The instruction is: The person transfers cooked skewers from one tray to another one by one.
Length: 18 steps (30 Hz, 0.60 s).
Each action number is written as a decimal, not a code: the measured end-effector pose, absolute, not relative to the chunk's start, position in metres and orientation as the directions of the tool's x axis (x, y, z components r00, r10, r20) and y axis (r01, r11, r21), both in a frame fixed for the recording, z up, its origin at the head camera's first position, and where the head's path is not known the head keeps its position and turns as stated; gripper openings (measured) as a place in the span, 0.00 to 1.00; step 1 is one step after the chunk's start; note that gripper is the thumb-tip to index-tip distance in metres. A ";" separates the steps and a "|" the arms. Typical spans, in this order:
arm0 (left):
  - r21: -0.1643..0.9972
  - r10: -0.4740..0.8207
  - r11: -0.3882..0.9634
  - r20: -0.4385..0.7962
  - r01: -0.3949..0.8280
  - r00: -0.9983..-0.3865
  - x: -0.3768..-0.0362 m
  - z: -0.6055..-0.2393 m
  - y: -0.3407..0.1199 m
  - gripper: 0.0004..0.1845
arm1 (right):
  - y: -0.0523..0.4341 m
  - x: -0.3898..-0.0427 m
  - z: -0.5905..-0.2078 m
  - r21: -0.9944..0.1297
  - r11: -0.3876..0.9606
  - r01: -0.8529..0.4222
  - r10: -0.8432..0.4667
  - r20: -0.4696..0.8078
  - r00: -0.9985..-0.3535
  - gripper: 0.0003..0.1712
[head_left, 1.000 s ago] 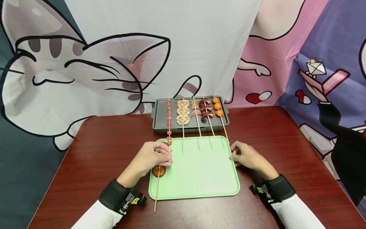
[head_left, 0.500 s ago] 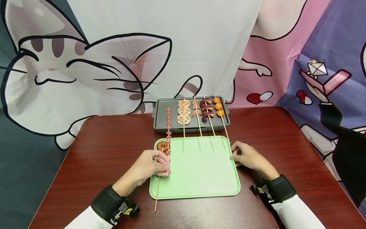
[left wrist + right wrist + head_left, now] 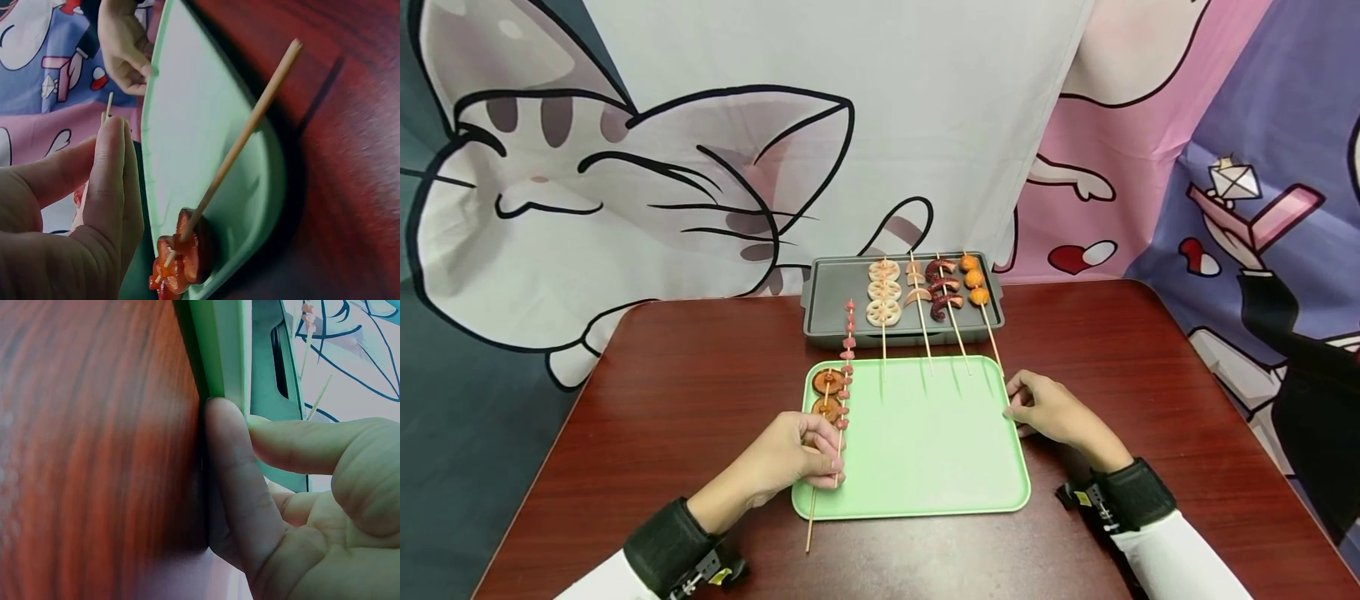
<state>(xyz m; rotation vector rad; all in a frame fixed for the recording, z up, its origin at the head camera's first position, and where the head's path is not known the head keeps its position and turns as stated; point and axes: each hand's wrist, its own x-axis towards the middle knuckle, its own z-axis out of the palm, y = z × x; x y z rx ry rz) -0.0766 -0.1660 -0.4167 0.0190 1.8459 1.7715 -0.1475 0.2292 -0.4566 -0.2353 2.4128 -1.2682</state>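
My left hand (image 3: 805, 450) pinches the bare end of a skewer of small red pieces (image 3: 847, 355), held over the left side of the light green tray (image 3: 932, 450). Beneath that hand, a skewer of brown round mushroom-like slices (image 3: 828, 382) lies along the tray's left edge, its stick jutting past the front rim. In the left wrist view, the stick (image 3: 250, 128) of this brown skewer slants across the tray corner. At the tray's right rim, thumb and finger of my right hand (image 3: 1048, 408) pinch the edge; the right wrist view shows the green rim (image 3: 215, 350) between them.
Behind the tray stands a grey grill pan (image 3: 835, 292). On it lie skewers of lotus root slices (image 3: 883, 312), pale orange pieces (image 3: 917, 296), octopus tentacles (image 3: 945, 300) and orange balls (image 3: 977, 296), their sticks reaching over the tray. A printed cloth (image 3: 962, 125) hangs behind the brown table (image 3: 700, 383).
My left hand has drawn the red-piece skewer from over the grill pan towards me, down over the tray's left side. More of the brown slices now shows. The right hand stays at the rim.
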 end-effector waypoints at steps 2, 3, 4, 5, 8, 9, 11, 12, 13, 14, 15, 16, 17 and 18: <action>0.916 0.403 0.119 -0.396 -0.382 -0.825 -0.073 -0.419 -0.166 0.10 | 0.229 -0.148 -0.457 -0.819 0.573 0.039 -0.327 -0.272 -0.905 0.15; 0.915 0.407 0.121 -0.400 -0.386 -0.821 -0.071 -0.420 -0.167 0.09 | 0.228 -0.148 -0.457 -0.820 0.571 0.043 -0.326 -0.274 -0.905 0.15; 0.914 0.410 0.122 -0.401 -0.386 -0.819 -0.068 -0.421 -0.167 0.09 | 0.228 -0.148 -0.457 -0.819 0.573 0.043 -0.327 -0.276 -0.904 0.14; 0.914 0.413 0.123 -0.402 -0.387 -0.817 -0.066 -0.422 -0.167 0.09 | 0.228 -0.148 -0.456 -0.818 0.574 0.043 -0.327 -0.277 -0.904 0.14; 0.917 0.424 0.126 -0.395 -0.379 -0.815 -0.061 -0.424 -0.166 0.09 | 0.228 -0.148 -0.456 -0.814 0.579 0.042 -0.329 -0.280 -0.902 0.15; 0.918 0.425 0.127 -0.393 -0.376 -0.815 -0.060 -0.424 -0.166 0.09 | 0.228 -0.148 -0.455 -0.814 0.580 0.041 -0.329 -0.279 -0.902 0.15; 0.919 0.432 0.127 -0.391 -0.374 -0.813 -0.058 -0.425 -0.165 0.09 | 0.228 -0.148 -0.455 -0.814 0.580 0.036 -0.329 -0.274 -0.904 0.15; 0.918 0.434 0.126 -0.391 -0.375 -0.812 -0.058 -0.425 -0.164 0.09 | 0.229 -0.148 -0.455 -0.814 0.580 0.034 -0.330 -0.273 -0.904 0.14; 0.917 0.435 0.126 -0.394 -0.378 -0.810 -0.057 -0.425 -0.164 0.09 | 0.229 -0.149 -0.456 -0.814 0.580 0.032 -0.331 -0.271 -0.904 0.14; 0.916 0.435 0.126 -0.396 -0.381 -0.809 -0.056 -0.425 -0.163 0.09 | 0.229 -0.149 -0.456 -0.814 0.580 0.031 -0.332 -0.270 -0.904 0.14; 0.914 0.435 0.124 -0.400 -0.386 -0.807 -0.055 -0.426 -0.163 0.08 | 0.229 -0.149 -0.456 -0.814 0.580 0.030 -0.332 -0.270 -0.904 0.14; 0.913 0.435 0.122 -0.402 -0.390 -0.806 -0.054 -0.426 -0.162 0.08 | 0.229 -0.149 -0.456 -0.815 0.579 0.030 -0.333 -0.270 -0.903 0.14; 0.912 0.434 0.119 -0.404 -0.393 -0.806 -0.053 -0.427 -0.162 0.08 | 0.229 -0.149 -0.456 -0.814 0.580 0.030 -0.333 -0.271 -0.903 0.14; 0.911 0.432 0.119 -0.405 -0.394 -0.806 -0.052 -0.427 -0.161 0.08 | 0.229 -0.149 -0.456 -0.814 0.580 0.031 -0.332 -0.272 -0.903 0.14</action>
